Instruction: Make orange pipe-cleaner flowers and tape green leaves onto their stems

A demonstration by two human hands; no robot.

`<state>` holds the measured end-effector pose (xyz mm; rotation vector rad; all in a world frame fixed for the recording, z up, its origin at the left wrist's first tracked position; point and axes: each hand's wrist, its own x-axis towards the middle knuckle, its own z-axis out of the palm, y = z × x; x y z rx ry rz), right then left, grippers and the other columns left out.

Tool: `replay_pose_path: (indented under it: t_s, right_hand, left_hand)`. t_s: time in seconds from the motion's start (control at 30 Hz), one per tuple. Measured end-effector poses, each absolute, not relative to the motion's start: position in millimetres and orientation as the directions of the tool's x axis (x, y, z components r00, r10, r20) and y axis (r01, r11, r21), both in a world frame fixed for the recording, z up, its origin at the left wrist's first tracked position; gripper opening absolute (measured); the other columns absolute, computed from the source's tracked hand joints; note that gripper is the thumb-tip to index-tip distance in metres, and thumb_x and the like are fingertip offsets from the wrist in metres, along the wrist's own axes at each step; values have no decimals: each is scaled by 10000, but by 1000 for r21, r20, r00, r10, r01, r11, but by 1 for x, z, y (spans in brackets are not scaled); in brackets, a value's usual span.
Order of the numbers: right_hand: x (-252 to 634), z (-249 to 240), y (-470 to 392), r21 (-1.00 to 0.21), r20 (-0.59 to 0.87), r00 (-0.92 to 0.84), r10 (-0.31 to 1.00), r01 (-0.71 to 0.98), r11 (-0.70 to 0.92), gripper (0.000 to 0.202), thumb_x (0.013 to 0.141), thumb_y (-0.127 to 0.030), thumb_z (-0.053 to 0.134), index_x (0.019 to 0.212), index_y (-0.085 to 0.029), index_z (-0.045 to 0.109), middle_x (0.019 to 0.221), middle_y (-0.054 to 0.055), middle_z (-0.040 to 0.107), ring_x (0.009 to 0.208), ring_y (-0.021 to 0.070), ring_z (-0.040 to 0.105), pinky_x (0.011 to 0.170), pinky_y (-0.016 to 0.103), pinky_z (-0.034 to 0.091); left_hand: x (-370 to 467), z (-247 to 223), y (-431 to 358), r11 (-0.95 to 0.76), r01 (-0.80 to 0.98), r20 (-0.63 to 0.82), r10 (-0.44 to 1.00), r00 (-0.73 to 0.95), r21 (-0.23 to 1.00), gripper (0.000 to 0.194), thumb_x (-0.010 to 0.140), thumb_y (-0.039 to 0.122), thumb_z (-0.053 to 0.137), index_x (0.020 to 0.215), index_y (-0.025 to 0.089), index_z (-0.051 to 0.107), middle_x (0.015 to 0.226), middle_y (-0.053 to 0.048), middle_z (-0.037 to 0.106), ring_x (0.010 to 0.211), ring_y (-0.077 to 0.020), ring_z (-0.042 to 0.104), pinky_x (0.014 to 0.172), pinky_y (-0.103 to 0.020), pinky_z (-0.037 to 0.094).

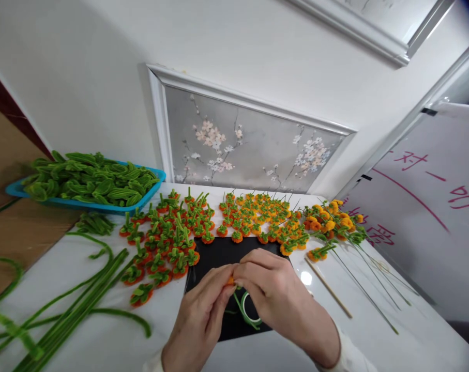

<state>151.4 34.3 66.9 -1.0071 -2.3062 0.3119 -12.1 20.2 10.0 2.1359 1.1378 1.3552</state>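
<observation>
Both my hands meet over a black mat (207, 253). The fingers of my left hand (205, 305) are closed on a small orange pipe-cleaner flower (230, 280), mostly hidden by the fingertips. My right hand (275, 294) pinches at the same flower from the other side, thumb and fingers together. Below the fingertips, a roll of green tape (252, 310) lies on the mat, partly covered by my right hand. Close by on the left stand several orange-red flowers with green stems (164, 253).
A blue tray (102, 206) of green leaves stands back left. Long green pipe cleaners (75, 310) lie left. Orange and yellow flower heads (257, 212) fill the back. Finished-looking stemmed flowers (331, 219) and a thin stick (329, 288) lie right. A whiteboard (424, 206) borders the right.
</observation>
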Motion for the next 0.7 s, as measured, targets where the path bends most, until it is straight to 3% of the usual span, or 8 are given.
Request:
replay_pose_path:
  t_s: [0.23, 0.33, 0.4, 0.57, 0.7]
  right_hand:
    - [147, 61, 26, -250, 434, -556, 709, 682, 687, 224, 905, -75, 395, 883, -155, 604, 827, 59, 595, 729, 168, 495, 671, 297, 450]
    - [147, 58, 26, -232, 449, -551, 704, 689, 687, 239, 906, -73, 388, 884, -159, 610, 818, 60, 601, 723, 173, 496, 673, 306, 451]
    - [149, 57, 27, -308, 473, -522, 709, 656, 689, 238, 910, -87, 398, 890, -168, 621, 840, 59, 617, 741, 168, 523, 696, 296, 461]
    - [159, 59, 33, -640, 464, -373, 803, 486, 595, 145, 842, -133, 559, 937, -206, 641, 808, 12, 639, 697, 116, 587, 664, 207, 487]
    - [161, 56, 36, -685, 477, -317, 820, 450, 573, 140, 817, -119, 579, 897, -202, 658, 818, 20, 644, 721, 122, 603, 666, 214, 495]
  left_hand:
    - [-11, 6, 20, -623, 439, 578, 777, 250, 647, 413, 877, 115, 464, 1265, 243, 519, 1202, -78, 645, 1089, -219, 612, 881, -284, 529]
    - [-13, 4, 22, -625, 458, 573, 775, 265, 633, 422, 880, 118, 455, 1277, 250, 509, 1226, -73, 634, 1116, -215, 597, 932, -306, 502]
    - [-14, 4, 23, -620, 470, 562, 780, 277, 629, 421, 885, 128, 450, 1278, 266, 506, 1235, -62, 631, 1119, -206, 596, 958, -315, 482]
    - [-15, 8, 22, -526, 504, 509, 840, 187, 685, 493, 891, 193, 460, 1363, 305, 370, 1219, -45, 645, 1069, -185, 629, 951, -314, 481]
    - [-14, 10, 20, -435, 506, 438, 891, 122, 745, 566, 889, 225, 460, 1414, 279, 255, 1180, -60, 665, 1069, -186, 627, 904, -294, 508]
